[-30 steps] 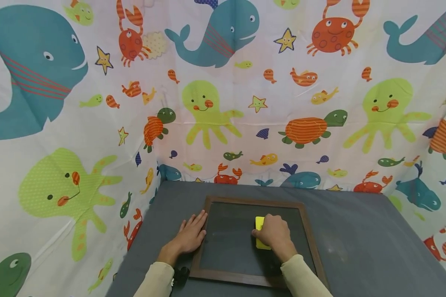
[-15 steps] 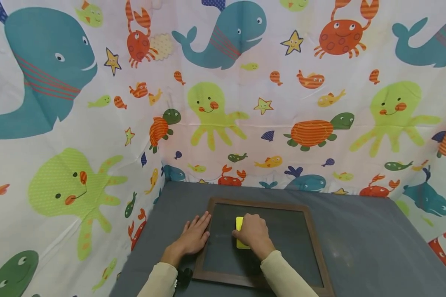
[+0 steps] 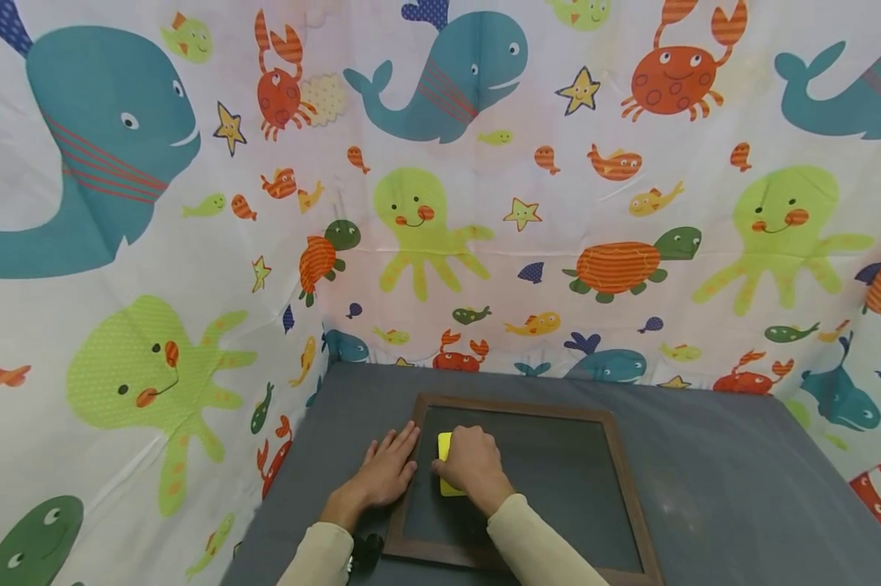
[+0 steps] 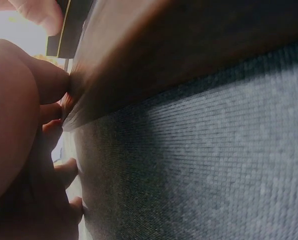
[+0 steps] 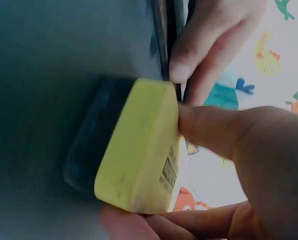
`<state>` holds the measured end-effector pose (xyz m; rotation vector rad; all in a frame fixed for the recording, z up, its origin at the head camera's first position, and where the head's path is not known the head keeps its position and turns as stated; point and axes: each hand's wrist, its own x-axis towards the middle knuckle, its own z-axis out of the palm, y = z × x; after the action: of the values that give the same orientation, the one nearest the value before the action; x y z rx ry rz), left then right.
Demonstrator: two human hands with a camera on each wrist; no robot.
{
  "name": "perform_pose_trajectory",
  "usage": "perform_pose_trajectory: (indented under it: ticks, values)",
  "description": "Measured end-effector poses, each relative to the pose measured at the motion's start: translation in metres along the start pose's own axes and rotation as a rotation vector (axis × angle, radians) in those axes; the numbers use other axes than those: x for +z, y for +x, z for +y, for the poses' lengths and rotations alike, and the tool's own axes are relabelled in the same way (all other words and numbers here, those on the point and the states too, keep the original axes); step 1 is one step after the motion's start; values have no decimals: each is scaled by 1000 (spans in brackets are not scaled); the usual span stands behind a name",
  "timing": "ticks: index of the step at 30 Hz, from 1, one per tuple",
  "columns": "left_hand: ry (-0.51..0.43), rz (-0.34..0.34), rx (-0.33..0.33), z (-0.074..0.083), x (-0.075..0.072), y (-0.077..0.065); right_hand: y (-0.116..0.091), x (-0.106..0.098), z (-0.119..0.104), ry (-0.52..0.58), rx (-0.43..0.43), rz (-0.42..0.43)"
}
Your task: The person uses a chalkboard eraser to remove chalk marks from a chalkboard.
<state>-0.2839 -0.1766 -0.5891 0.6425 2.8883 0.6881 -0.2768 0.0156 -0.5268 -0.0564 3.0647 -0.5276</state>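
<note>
A blackboard [image 3: 550, 480] with a brown wooden frame [image 3: 626, 488] lies on the grey table. My right hand [image 3: 475, 465] grips a yellow board eraser [image 3: 444, 448] over the left part of the board. In the right wrist view, thumb and fingers hold opposite sides of the eraser [image 5: 134, 145], and its dark felt side faces the board surface. Printed dark lettering shows on its yellow back. My left hand [image 3: 386, 474] lies with fingers extended along the left side of the frame, fingertips right at the wood. The left wrist view shows these fingertips beside the frame edge [image 4: 104, 75].
The grey cloth-covered table [image 3: 726, 488] extends on both sides of the board. A white curtain [image 3: 477, 187] printed with sea animals encloses the back and sides. A small black object [image 3: 368, 553] sits by the left wrist, near the frame's lower left corner.
My right hand has moved the eraser leftward across the board, from right of the middle to near the left frame edge. The left hand stays at the frame. The head view has shifted slightly.
</note>
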Motion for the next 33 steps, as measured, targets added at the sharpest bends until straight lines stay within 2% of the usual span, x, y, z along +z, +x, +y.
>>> perform_pose_trajectory:
  ticks: [6, 15, 24, 33]
  values:
    - [-17, 15, 25, 1, 2, -1, 1, 3, 0, 5, 3, 0]
    - [15, -5, -1, 4, 1, 2, 1, -2, 10, 13, 27, -17]
    - [-8, 11, 9, 0, -1, 3, 0, -14, 36, 40, 102, -19]
    - [-32, 26, 3, -7, 9, 5, -11, -29, 62, 60, 139, -28]
